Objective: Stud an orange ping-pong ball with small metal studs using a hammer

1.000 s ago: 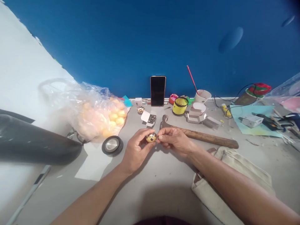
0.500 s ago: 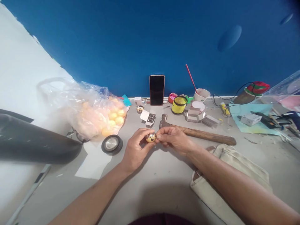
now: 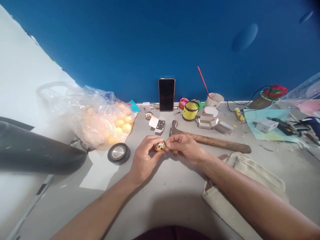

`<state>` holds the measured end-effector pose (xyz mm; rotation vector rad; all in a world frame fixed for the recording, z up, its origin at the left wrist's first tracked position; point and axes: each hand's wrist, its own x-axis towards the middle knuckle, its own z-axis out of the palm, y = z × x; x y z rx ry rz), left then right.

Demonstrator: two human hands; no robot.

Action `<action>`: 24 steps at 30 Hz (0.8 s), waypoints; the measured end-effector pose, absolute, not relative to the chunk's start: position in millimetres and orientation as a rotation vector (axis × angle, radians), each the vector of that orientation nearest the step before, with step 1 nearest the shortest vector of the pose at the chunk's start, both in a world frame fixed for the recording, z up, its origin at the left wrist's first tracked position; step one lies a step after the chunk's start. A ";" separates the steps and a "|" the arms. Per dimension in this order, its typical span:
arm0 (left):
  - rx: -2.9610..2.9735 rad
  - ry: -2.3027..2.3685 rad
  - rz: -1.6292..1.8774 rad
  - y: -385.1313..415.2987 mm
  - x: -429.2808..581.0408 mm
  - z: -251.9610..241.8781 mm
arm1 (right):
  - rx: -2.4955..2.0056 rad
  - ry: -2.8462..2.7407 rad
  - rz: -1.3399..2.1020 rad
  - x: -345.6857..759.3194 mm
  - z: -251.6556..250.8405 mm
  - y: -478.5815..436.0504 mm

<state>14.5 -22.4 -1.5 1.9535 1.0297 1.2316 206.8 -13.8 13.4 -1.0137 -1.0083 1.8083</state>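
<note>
My left hand (image 3: 146,156) is closed round a small yellow ball (image 3: 160,146) studded with shiny metal pieces, held between thumb and fingers. At the ball's right side, my right hand (image 3: 183,146) has its thumb and finger pinched together. Whatever sits in that pinch is hidden or too small to name. Just beyond the hands lies an open small white box (image 3: 160,125) full of dark shiny pieces, perhaps tacks. A second studded ball (image 3: 148,115) rests behind the box. The hammer (image 3: 212,140) with a wooden handle lies behind my right hand.
To the left are a clear plastic bag of orange-yellow balls (image 3: 117,125) and a black roll of tape (image 3: 118,153). A phone (image 3: 167,95) leans on the blue wall. On the right are a yellow container (image 3: 190,111), a paper cup (image 3: 215,100), and a cream cloth bag (image 3: 255,180).
The whole view has shifted very slightly. Both hands keep nearly the same pose around the ball, with no clear change in grip.
</note>
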 end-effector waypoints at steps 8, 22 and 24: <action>2.022 1.025 1.297 -25.1 14.7 0.2 | -1.015 -0.919 1.833 202.7 19.8 -17.5; 1.973 1.018 1.376 -26.9 16.2 2.4 | -1.110 -0.970 1.686 194.2 24.1 -23.2; 1.941 1.031 1.367 -26.6 16.6 -0.2 | -1.171 -1.030 1.592 192.6 23.7 -24.7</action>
